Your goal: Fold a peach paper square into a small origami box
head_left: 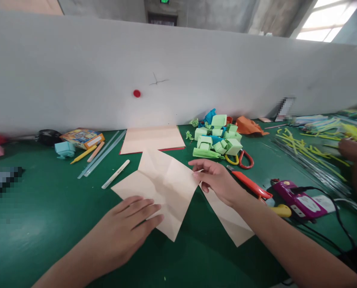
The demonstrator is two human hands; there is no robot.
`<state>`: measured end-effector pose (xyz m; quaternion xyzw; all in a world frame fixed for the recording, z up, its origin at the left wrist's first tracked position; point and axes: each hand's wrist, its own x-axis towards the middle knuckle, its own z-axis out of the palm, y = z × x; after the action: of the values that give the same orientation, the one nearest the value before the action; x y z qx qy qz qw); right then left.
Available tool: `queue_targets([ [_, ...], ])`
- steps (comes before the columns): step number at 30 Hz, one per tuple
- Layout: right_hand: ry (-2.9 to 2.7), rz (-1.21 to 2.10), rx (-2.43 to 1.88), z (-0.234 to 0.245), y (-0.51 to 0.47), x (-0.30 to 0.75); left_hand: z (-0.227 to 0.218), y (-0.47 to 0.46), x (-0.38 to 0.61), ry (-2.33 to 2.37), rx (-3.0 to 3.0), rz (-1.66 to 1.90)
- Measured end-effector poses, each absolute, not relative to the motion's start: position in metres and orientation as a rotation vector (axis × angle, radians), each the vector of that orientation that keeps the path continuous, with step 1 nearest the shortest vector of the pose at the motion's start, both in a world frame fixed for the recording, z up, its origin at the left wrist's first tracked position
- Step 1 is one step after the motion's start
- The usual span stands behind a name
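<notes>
A creased sheet of pale peach paper (160, 180) lies on the green table (46, 208) in front of me. My left hand (127, 228) rests flat on its near left part, fingers stretched out. My right hand (217, 178) pinches the sheet's right edge between thumb and fingers. A second peach piece (229, 220) lies under my right wrist. A stack of peach paper over a red sheet (152, 139) sits further back.
Green and blue folded paper shapes (217, 140), scissors (244, 159), an orange utility knife (250, 186) and a purple glue gun (295, 202) lie to the right. Glue sticks (102, 154), pens and a small box (82, 137) are left. Another person's hand (355, 154) works at far right among yellow-green strips.
</notes>
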<state>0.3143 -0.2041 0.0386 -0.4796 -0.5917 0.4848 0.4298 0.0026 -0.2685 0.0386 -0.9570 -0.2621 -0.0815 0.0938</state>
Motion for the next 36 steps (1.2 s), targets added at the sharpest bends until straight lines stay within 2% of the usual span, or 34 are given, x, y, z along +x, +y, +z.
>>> queue_targets([
  [5, -2.101, 0.132, -1.245, 0.034, -0.212, 0.312, 0.023, -0.261, 0.009, -0.873, -2.969, -0.248],
  [8, -2.505, -0.101, -1.084, 0.037, -0.221, 0.307, 0.020, -0.256, 0.010, -0.938, -3.006, -0.291],
  [12, -2.834, 0.036, -1.054, 0.043, -0.226, 0.303, 0.017, -0.251, 0.010, -0.884, -3.027, -0.378],
  [16, -2.850, 0.213, -1.034, 0.047, -0.229, 0.303, 0.016, -0.249, 0.012, -0.967, -3.044, -0.578],
  [22, -2.758, 0.444, -0.955, 0.047, -0.235, 0.295, 0.023, -0.252, 0.018, -1.521, -3.051, -0.784],
  [28, -2.646, 0.390, -1.255, 0.036, -0.244, 0.276, 0.018, -0.254, 0.020, -1.825, -2.921, -0.847],
  [32, -2.613, 0.396, -1.353, 0.030, -0.247, 0.270, 0.013, -0.253, 0.019, -1.522, -2.793, -0.844],
  [36, -2.593, 0.429, -1.383, 0.029, -0.247, 0.269, 0.015, -0.256, 0.022, -1.116, -2.796, -0.673],
])
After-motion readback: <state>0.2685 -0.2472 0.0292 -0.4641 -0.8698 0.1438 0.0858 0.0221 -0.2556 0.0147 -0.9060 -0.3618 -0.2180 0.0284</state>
